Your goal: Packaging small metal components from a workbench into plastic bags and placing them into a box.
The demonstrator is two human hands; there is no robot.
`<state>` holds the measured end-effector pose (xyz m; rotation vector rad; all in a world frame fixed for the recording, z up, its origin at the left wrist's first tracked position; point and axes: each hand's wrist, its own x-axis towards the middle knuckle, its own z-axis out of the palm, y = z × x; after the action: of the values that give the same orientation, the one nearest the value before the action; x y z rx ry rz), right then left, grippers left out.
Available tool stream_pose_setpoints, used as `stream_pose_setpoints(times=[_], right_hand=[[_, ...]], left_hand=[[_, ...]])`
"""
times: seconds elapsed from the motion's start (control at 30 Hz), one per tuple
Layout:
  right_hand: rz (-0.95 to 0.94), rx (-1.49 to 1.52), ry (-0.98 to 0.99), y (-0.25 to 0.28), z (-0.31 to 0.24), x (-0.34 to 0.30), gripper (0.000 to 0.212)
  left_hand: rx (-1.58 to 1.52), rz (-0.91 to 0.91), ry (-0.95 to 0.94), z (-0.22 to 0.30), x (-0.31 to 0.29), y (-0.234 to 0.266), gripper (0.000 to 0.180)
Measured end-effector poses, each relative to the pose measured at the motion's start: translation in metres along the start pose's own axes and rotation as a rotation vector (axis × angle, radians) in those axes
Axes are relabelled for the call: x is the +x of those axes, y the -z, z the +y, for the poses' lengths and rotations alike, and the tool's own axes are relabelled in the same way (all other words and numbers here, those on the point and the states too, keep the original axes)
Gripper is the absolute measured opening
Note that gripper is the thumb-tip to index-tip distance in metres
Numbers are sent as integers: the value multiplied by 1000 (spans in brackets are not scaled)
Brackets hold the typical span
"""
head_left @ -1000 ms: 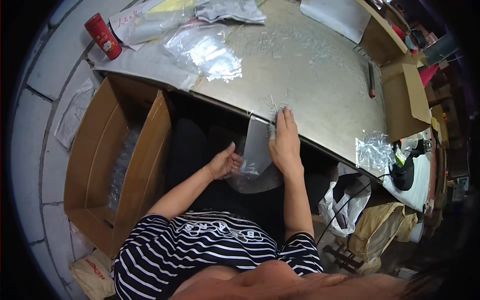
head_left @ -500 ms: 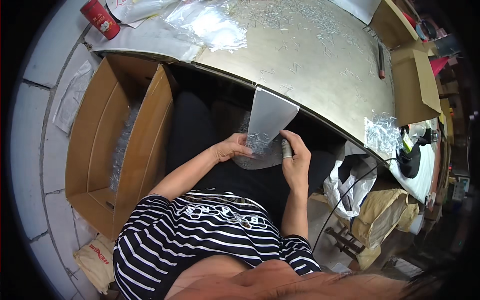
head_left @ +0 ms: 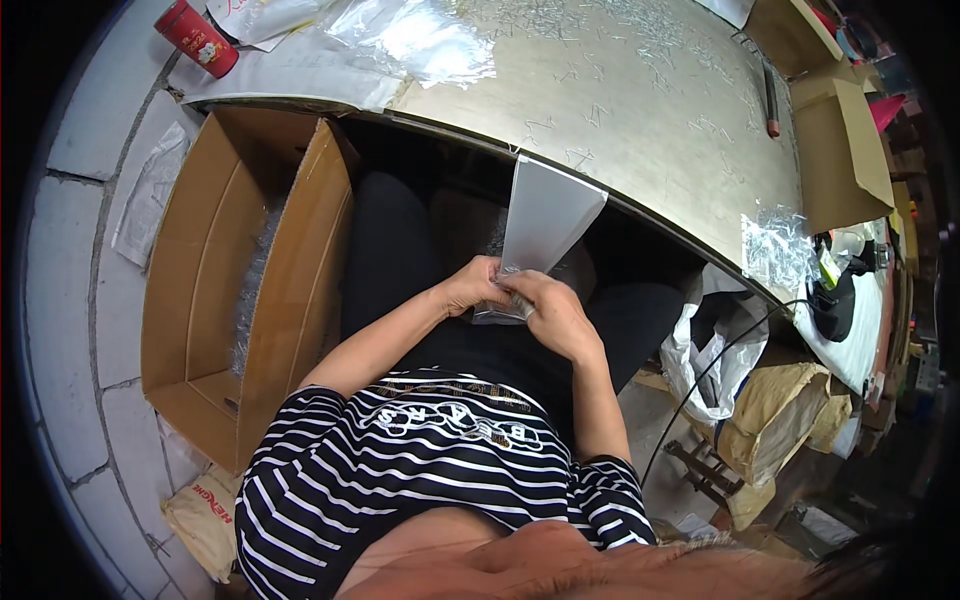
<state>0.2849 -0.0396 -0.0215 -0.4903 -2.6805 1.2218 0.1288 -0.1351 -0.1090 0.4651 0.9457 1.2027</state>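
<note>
A pale sheet-like chute [head_left: 550, 210] slopes from the table's front edge down to my lap. At its lower end my left hand [head_left: 478, 286] is closed on a clear plastic bag [head_left: 497, 316] that rests between my thighs. My right hand [head_left: 555, 314] meets it there, fingers curled together over the top of the bag and touching the left fingers. A grey wrap covers one of its fingers. Shiny small pieces seem to lie inside the bag, though both hands hide most of it.
Small bent wire pieces [head_left: 640, 60] lie scattered on the metal table [head_left: 690, 170]. An open cardboard box [head_left: 290, 290] with filled clear bags stands at my left. A red can [head_left: 200, 42] sits at the far left; a white plastic bag [head_left: 712, 380] hangs at right.
Both hands have come together at the chute's lower end. My right hand has moved left and closed over the bag's top; the loose pieces that showed there are now covered.
</note>
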Motion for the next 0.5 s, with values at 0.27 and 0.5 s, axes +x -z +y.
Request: stream_pose_setpoints(times=[0.27,0.5], right_hand=[[-64,83,-82,-7,1,7,24],[282,456,-208,22,7,-3,35]], left_hand=[[143,1,174,-30,0,15,29],[122,-22,20,19,-15,-1,48]])
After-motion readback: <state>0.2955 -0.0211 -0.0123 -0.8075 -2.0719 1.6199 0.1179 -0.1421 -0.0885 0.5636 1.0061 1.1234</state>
